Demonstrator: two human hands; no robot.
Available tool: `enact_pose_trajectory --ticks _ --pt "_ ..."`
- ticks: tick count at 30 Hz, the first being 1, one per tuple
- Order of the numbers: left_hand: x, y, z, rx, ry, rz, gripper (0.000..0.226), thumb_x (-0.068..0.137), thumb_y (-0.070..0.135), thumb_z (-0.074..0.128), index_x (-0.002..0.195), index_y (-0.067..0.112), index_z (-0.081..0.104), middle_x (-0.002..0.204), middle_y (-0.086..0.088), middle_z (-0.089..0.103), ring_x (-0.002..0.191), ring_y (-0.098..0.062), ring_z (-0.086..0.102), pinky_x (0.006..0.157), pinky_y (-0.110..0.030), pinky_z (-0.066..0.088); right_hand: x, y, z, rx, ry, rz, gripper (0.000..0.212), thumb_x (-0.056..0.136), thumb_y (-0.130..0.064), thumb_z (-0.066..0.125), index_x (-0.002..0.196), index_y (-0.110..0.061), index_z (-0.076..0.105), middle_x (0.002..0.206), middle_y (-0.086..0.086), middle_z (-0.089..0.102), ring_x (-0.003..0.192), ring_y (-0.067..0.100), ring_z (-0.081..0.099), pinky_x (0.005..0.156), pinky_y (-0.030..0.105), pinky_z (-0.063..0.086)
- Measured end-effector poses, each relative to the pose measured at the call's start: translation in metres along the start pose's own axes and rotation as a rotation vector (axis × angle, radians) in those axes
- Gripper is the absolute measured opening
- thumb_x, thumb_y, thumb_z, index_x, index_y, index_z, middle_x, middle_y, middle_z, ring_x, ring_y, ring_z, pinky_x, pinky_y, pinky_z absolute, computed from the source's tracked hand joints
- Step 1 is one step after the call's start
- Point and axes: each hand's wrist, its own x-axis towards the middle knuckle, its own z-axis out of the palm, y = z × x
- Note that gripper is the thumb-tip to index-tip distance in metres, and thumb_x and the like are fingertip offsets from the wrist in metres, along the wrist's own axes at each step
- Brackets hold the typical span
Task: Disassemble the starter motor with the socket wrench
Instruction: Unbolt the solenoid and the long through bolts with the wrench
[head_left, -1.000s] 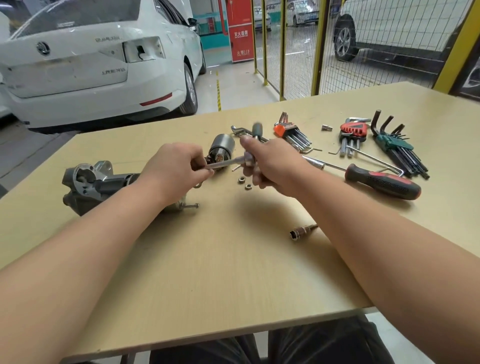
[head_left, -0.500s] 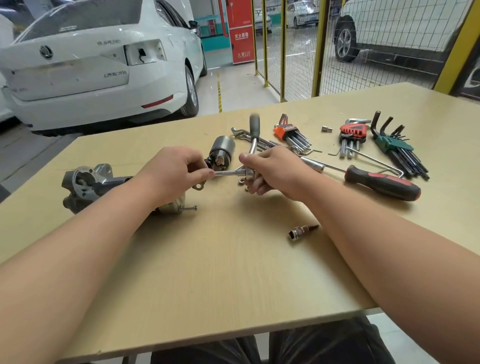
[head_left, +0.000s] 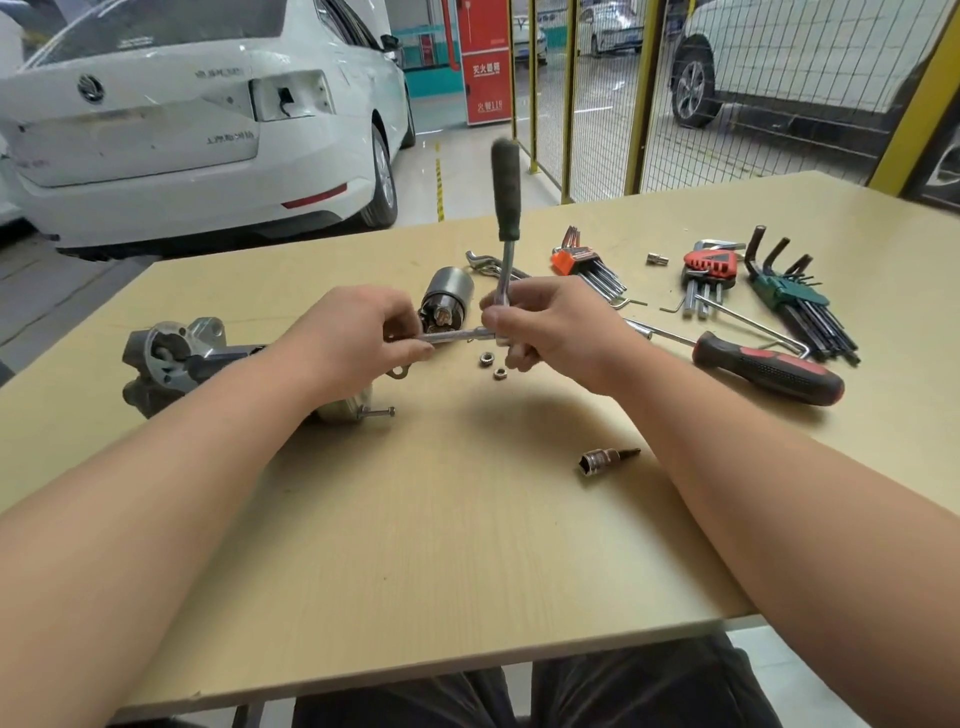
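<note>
The socket wrench (head_left: 506, 218) stands nearly upright above the table, its dark green handle pointing up. My right hand (head_left: 545, 325) grips its head. A slim metal extension bar (head_left: 452, 336) runs level from the wrench head to my left hand (head_left: 358, 345), which pinches its other end. The grey starter motor body (head_left: 171, 358) lies on the table at the left, partly hidden by my left forearm, with a long bolt (head_left: 376, 413) sticking out of it. The detached solenoid cylinder (head_left: 447, 301) lies just behind my hands. Two loose nuts (head_left: 492, 365) rest below my right hand.
A socket adapter (head_left: 608, 460) lies in the middle of the table. A red-and-black screwdriver (head_left: 769, 369) and three hex key sets, orange (head_left: 587, 265), red (head_left: 709, 275) and green (head_left: 795, 301), lie at the right. Behind the table are a white car (head_left: 197, 119) and a yellow mesh fence (head_left: 634, 93).
The wrench handle has swung up from low behind my right hand to nearly upright. Both hands stayed together above the table.
</note>
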Motion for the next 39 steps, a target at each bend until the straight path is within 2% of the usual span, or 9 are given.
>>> enact_pose_trajectory --ticks 4,9,14,18,20,24,27,31,39 --pt "0.003 -0.003 -0.004 0.041 -0.077 0.01 0.016 0.092 0.037 0.054 0.095 0.033 0.069 0.074 0.016 0.064 0.065 -0.001 0.052 0.055 -0.021 0.034 -0.001 0.001 -0.003 -0.017 0.026 -0.08 0.023 0.077 -0.015 0.074 0.076 -0.038 0.074 0.081 -0.008 0.067 0.07 0.013 0.059 0.071 0.03 0.05" --pt "-0.004 -0.001 -0.001 -0.104 0.035 0.035 0.007 0.082 0.028 0.068 0.075 0.03 0.068 0.062 0.016 0.064 0.062 0.005 0.056 0.053 -0.007 0.035 0.001 0.0 0.007 0.126 0.058 0.16 0.026 0.091 -0.03 0.063 0.081 -0.006 0.064 0.064 0.009 0.056 0.042 0.013 0.055 0.044 0.023 0.046" --pt "-0.002 0.001 -0.001 -0.006 -0.014 0.024 0.008 0.085 0.033 0.065 0.092 0.029 0.066 0.078 0.015 0.065 0.075 -0.002 0.056 0.066 -0.023 0.042 0.002 0.004 0.001 0.124 -0.021 0.067 0.008 0.089 -0.013 0.065 0.082 -0.015 0.067 0.063 -0.003 0.06 0.055 0.014 0.058 0.058 0.025 0.052" --pt "0.003 0.001 -0.002 0.141 -0.098 0.009 0.019 0.093 0.036 0.051 0.094 0.028 0.069 0.07 0.016 0.061 0.067 -0.001 0.052 0.055 -0.022 0.036 0.003 0.007 -0.001 0.206 -0.041 0.072 0.012 0.085 -0.003 0.067 0.085 -0.015 0.067 0.068 -0.004 0.064 0.072 0.018 0.062 0.071 0.026 0.056" --pt "0.001 0.0 0.0 0.078 -0.057 0.008 0.012 0.089 0.032 0.059 0.088 0.026 0.069 0.069 0.014 0.065 0.068 -0.003 0.057 0.059 -0.023 0.042 0.002 0.005 0.0 0.156 -0.058 0.118 0.004 0.088 -0.011 0.066 0.085 -0.008 0.066 0.069 0.003 0.064 0.068 0.02 0.067 0.065 0.028 0.058" --pt "-0.004 0.001 0.003 -0.058 0.044 0.01 0.008 0.081 0.025 0.07 0.076 0.026 0.064 0.061 0.013 0.065 0.06 0.001 0.059 0.057 -0.02 0.044 0.004 0.003 0.004 0.211 0.002 0.224 0.029 0.093 -0.027 0.06 0.079 -0.003 0.061 0.06 0.008 0.058 0.046 0.015 0.06 0.044 0.021 0.048" --pt "0.0 0.001 0.0 0.019 -0.028 0.015 0.008 0.084 0.035 0.066 0.085 0.028 0.061 0.074 0.016 0.062 0.07 -0.001 0.056 0.06 -0.018 0.04 0.002 0.005 0.002 0.151 -0.023 0.072 0.006 0.088 -0.013 0.066 0.082 -0.013 0.068 0.061 -0.003 0.062 0.058 0.017 0.063 0.055 0.023 0.053" --pt "0.006 -0.001 -0.002 0.174 -0.12 0.015 0.025 0.095 0.04 0.044 0.095 0.026 0.065 0.074 0.015 0.058 0.07 -0.004 0.048 0.054 -0.02 0.031 0.003 0.006 -0.001 0.071 0.005 -0.014 0.019 0.08 -0.006 0.072 0.078 -0.025 0.072 0.077 -0.003 0.066 0.075 0.018 0.063 0.078 0.035 0.055" --pt "0.0 0.0 0.003 -0.017 0.018 -0.029 0.014 0.081 0.036 0.069 0.073 0.028 0.061 0.066 0.012 0.064 0.07 -0.006 0.058 0.061 -0.028 0.045 0.004 0.008 0.005 0.166 0.002 0.131 0.013 0.09 -0.015 0.064 0.078 -0.01 0.068 0.07 0.008 0.06 0.066 0.021 0.067 0.061 0.027 0.057"
